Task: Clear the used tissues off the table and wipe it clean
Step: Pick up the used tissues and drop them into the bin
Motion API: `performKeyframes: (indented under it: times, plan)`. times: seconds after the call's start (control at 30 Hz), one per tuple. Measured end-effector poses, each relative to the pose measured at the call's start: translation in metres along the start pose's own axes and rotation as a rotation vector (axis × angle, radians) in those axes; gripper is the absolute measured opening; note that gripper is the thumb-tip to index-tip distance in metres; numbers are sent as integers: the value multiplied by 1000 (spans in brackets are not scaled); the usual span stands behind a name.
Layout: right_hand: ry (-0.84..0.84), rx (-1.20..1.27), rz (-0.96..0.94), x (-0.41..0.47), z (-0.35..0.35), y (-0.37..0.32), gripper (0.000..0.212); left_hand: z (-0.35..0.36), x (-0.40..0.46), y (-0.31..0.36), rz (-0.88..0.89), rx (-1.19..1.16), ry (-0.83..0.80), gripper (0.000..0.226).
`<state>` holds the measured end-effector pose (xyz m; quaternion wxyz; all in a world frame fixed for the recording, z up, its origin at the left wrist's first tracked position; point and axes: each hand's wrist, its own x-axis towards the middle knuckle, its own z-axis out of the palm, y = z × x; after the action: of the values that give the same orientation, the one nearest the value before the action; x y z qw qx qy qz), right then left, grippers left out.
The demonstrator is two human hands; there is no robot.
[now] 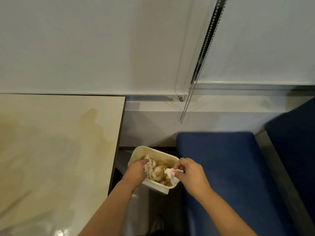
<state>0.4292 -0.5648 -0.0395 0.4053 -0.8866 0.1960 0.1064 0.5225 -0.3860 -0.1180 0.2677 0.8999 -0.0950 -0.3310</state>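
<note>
below, both hands reach over a small cream bin [136,151] that sits on the floor between the table [59,142] and a blue seat [221,159]. the left hand [136,171] has its fingers curled round a stained wad of tissues [149,165] just inside the rim. the right hand [189,172] pinches a white tissue [170,172] at the bin's right edge. to do this well, each hand likely needs to be fully over the opening before it lets go, so nothing lands on the floor. the table shows a wet yellowish stain [95,125], not yet wiped.

dim warm indoor light | glare on table [64,230] near edge | soft blur | wide-angle bending
</note>
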Motion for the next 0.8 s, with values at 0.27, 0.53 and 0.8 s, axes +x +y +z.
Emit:
performKeyframes:
  times: [0.27,0.53,0.8]
  plan:
    - [-30,-24,44,30,17,3,16,-1,8,-13,-1,-89,-2,47]
    - [-64,-84,39,71,53,4,12,-4,3,-17,39,-153,63,48]
    - [-132,-72,84,78,66,18,21,-10,1,-21,38,-168,81,49]
